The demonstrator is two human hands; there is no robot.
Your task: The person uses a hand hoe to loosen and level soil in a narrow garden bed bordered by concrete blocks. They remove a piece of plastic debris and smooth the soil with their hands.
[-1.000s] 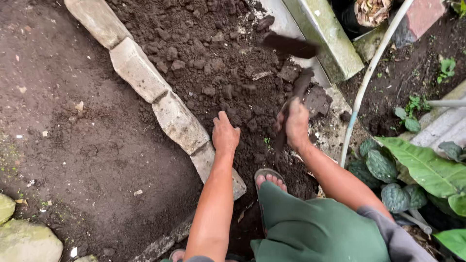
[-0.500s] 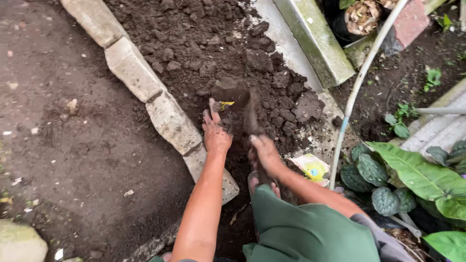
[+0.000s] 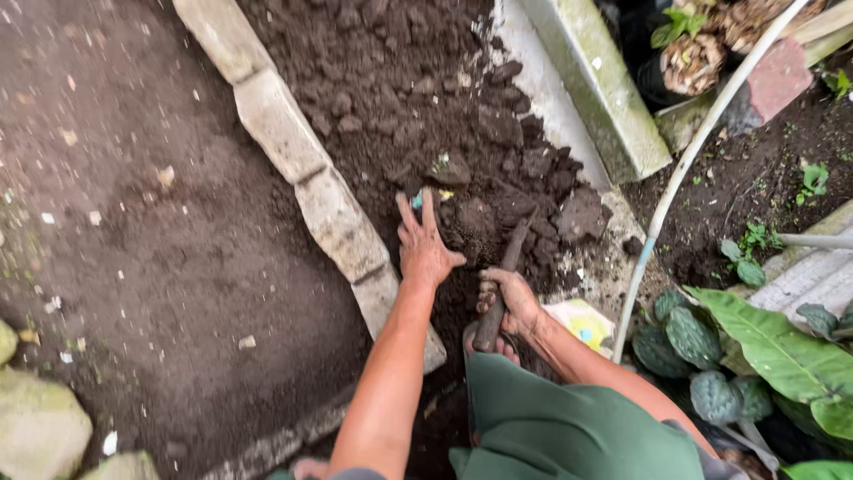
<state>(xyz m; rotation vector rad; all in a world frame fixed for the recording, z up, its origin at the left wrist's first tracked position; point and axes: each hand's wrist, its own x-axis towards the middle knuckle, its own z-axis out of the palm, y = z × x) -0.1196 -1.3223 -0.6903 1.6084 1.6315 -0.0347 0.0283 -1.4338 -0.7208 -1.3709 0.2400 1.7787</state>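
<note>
My left hand (image 3: 425, 242) lies flat with fingers spread on dark clumpy soil (image 3: 418, 98), just right of a row of pale stone blocks (image 3: 306, 173). My right hand (image 3: 511, 298) grips the wooden handle of a digging tool (image 3: 499, 292), whose dark blade end is buried in the soil clods ahead of it. Both hands are dirty. My foot in a sandal shows under the handle, and green shorts (image 3: 569, 427) cover my knee at the bottom.
A concrete kerb (image 3: 597, 84) slants along the bed's right side. A thin white pipe (image 3: 684, 169) crosses beside it. Broad green leaves (image 3: 773, 347) fill the lower right. A yellow wrapper (image 3: 582, 322) lies by my right wrist. Bare packed earth (image 3: 151, 267) and stones (image 3: 35, 427) lie left.
The tool came down from a raised swing into the soil. My left hand moved forward and flattened on the earth, and my right hand drew back along the handle.
</note>
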